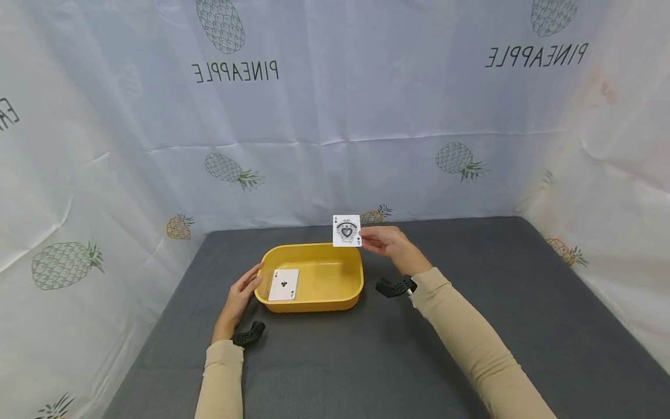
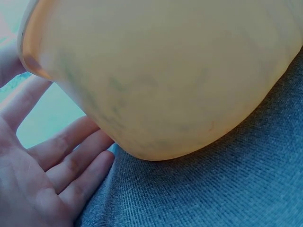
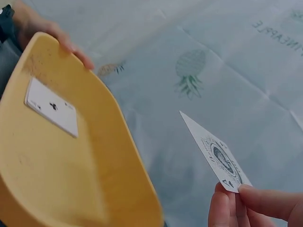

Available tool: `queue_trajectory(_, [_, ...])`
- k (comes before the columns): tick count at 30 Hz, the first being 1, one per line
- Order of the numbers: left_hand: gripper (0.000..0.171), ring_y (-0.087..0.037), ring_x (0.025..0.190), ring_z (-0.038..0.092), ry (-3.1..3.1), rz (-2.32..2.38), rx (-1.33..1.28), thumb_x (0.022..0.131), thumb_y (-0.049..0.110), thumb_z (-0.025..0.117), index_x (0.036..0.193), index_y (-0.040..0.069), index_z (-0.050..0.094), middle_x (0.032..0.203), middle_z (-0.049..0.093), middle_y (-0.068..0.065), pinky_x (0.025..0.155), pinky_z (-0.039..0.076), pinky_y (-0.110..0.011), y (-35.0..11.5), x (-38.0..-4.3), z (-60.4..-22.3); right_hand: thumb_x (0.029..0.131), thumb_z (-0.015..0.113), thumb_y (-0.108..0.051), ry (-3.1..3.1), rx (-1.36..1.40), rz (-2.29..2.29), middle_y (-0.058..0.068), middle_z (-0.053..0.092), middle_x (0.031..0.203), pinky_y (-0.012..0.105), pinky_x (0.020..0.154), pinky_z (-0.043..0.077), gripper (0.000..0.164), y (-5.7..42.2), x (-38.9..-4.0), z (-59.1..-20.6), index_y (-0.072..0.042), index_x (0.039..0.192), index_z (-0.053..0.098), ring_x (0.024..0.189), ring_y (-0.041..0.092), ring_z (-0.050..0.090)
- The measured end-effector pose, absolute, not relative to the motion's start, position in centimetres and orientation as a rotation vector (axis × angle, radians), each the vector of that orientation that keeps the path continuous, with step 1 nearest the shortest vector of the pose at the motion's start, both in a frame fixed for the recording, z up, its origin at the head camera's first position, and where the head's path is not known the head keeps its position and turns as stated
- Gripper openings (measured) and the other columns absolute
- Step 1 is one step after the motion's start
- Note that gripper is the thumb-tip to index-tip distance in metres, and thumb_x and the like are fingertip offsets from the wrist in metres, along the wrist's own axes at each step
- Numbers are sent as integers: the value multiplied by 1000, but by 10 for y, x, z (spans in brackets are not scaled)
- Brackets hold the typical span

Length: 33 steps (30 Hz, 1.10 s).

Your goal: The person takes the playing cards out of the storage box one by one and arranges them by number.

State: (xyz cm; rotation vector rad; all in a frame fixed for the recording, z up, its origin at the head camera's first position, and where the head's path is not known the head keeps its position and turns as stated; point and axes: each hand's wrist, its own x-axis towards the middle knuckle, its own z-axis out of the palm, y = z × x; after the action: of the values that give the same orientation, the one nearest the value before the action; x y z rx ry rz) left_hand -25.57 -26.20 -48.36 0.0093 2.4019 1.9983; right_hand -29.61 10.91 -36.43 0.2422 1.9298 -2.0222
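Observation:
My right hand (image 1: 389,243) pinches the ace of spades (image 1: 345,231) by its lower right corner, above the basin's back right rim. In the right wrist view, thumb and fingertips meet at the edge of that card (image 3: 220,161). A yellow basin (image 1: 327,279) stands on the table. Inside it, at the left end, an ace of clubs (image 1: 283,284) lies face up, seemingly on a thin stack. My left hand (image 1: 243,294) holds the basin's left end. The left wrist view has its fingers (image 2: 71,165) against the basin's outer wall (image 2: 180,94), the thumb at the rim.
The table has a dark grey cloth (image 1: 324,361). A white curtain (image 1: 335,105) printed with pineapples hangs behind it and along both sides. Each wrist carries a black camera band, one on the left (image 1: 248,334) and one on the right (image 1: 395,286).

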Motion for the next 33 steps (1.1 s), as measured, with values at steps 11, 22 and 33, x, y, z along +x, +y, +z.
queue_trajectory(11, [52, 11, 109, 53, 2417, 1976, 8, 99, 27, 52, 147, 13, 40, 148, 45, -19, 87, 43, -4, -264, -257, -486, 89, 67, -9, 1809, 544, -2116, -7, 66, 74, 19, 72, 56, 44, 149, -319, -372, -5, 131, 58, 68, 7, 65])
queue_trajectory(22, [51, 14, 107, 52, 2416, 1984, 8, 100, 27, 52, 147, 11, 41, 149, 44, -21, 88, 42, -4, -263, -254, -484, 90, 61, 1, 1686, 754, -2124, -1, 63, 56, 20, 56, 55, 15, 162, -338, -419, -4, 104, 61, 52, 8, 62])
queue_trajectory(33, [49, 16, 105, 52, 2407, 1997, 23, 101, 24, 50, 148, 12, 40, 148, 43, -19, 88, 44, -5, -260, -253, -483, 88, 63, 2, 1767, 823, -2084, -1, 61, 55, 20, 57, 55, 40, 162, -343, -447, 2, 128, 57, 51, 8, 61])
